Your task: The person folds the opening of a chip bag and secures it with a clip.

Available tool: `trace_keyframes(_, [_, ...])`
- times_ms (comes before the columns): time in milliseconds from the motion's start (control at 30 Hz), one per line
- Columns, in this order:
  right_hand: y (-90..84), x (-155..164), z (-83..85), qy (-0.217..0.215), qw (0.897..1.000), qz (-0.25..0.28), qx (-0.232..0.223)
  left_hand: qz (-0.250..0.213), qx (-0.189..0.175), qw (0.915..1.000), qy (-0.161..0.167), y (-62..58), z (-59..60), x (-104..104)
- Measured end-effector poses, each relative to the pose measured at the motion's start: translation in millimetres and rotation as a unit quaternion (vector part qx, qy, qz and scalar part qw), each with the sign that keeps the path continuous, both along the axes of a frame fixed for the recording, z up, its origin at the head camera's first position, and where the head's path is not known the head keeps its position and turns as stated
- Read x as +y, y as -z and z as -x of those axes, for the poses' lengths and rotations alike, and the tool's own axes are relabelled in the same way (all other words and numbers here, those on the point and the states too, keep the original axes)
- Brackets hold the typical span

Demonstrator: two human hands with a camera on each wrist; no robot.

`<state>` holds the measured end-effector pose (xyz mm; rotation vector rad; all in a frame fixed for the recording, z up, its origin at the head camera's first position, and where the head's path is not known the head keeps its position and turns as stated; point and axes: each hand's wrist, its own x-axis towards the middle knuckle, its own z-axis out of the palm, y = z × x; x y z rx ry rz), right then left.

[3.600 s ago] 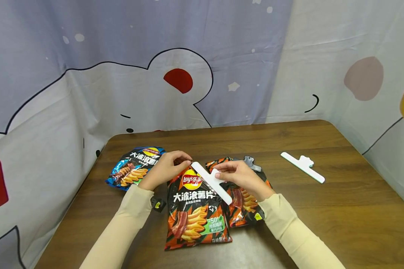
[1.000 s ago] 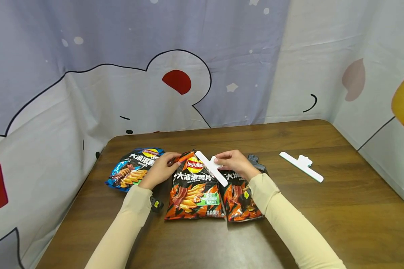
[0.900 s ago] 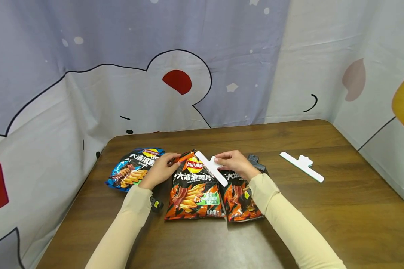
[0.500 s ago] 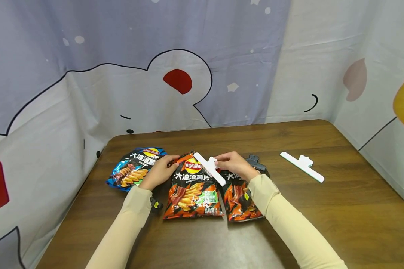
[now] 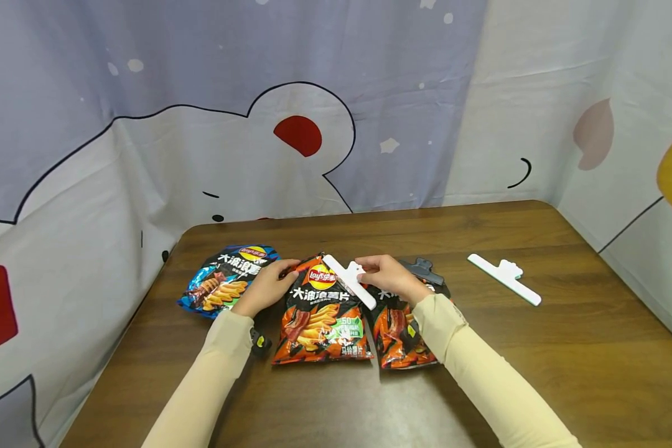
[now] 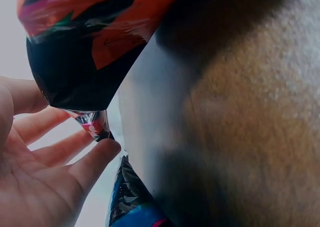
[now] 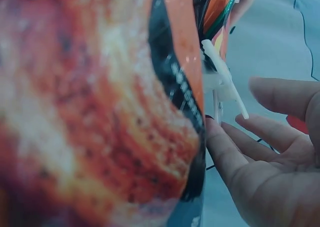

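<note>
1. I see the left hand (image 5: 264, 289) pinching a corner of the middle bag (image 5: 320, 325).
2. The right hand (image 5: 391, 277) has parted fingers around the white clip (image 5: 350, 282).
3. The clip slants across the bag's upper right.

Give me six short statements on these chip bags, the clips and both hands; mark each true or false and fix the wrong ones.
1. The blue bag is left of the middle orange bag. True.
2. The slanted clip sits along the middle orange bag's bottom edge. False: the slanted clip crosses its upper right corner.
3. The left hand is at the middle orange bag's upper left corner. True.
4. The loose clip at far right is black. False: the loose clip is white.
5. A dark grey clip is at the top of the right orange bag. True.
6. The right hand is on the loose clip. False: the right hand is beside the slanted clip.
</note>
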<state>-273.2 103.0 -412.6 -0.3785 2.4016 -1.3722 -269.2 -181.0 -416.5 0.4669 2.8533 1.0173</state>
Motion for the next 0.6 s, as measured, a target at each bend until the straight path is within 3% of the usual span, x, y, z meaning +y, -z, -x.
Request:
trace_keyframes(167, [-1.4,-1.2,-1.0,-0.009,1.0,-0.007,0.005,-0.004,-0.015,0.9999,-0.001,-0.7,-1.0,-0.1])
trace_keyframes(600, [-4.0,-2.3,-2.6,-0.009,1.0,-0.024,0.001,0.004,-0.005,1.0,0.007,-5.9,-3.1,-3.8])
